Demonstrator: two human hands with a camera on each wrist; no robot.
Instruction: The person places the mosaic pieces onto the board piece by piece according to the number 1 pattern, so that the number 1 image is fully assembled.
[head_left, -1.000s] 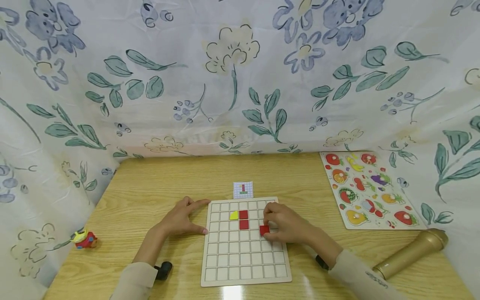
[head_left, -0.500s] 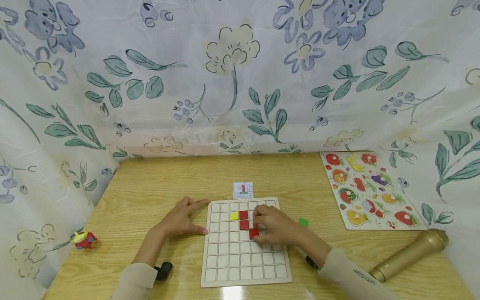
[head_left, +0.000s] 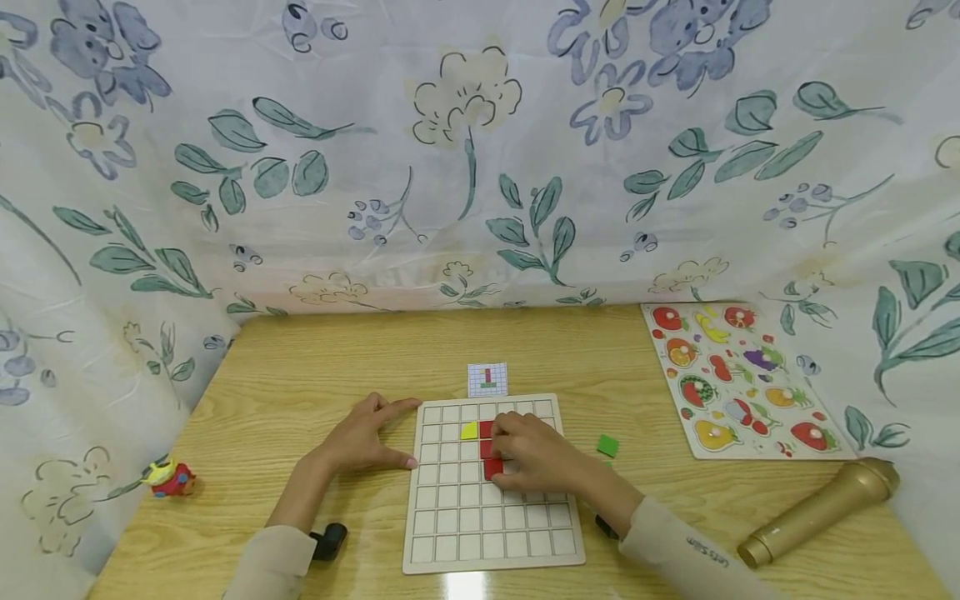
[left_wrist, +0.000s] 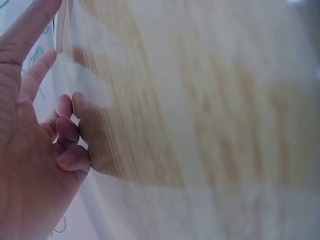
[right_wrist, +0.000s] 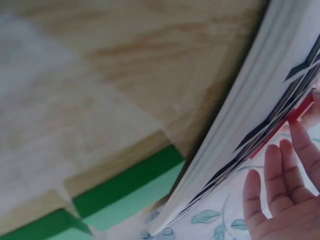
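The left hand rests at the left edge of the flat, pale wooden grid board, thumb and forefinger spread and touching the edge, its grip closed on nothing. This placement appears intended to brace the board against sliding on the wood-grain worktop.

The right hand reaches across the board's right side, its grip pinching a square red tile. The tile is at the near end of a red column, beside the second square red tile; whether it is fully seated in its cell cannot be determined. Holding it by the margins presumably allows alignment with the cell walls.

A yellow tile with one rounded corner sits left of the farthest red tile. The small white paper card with a printed grid lies just beyond the board, probably for easy reference. Two flat green tiles lie on the worktop beside the board's right edge, likely staged within right-hand reach
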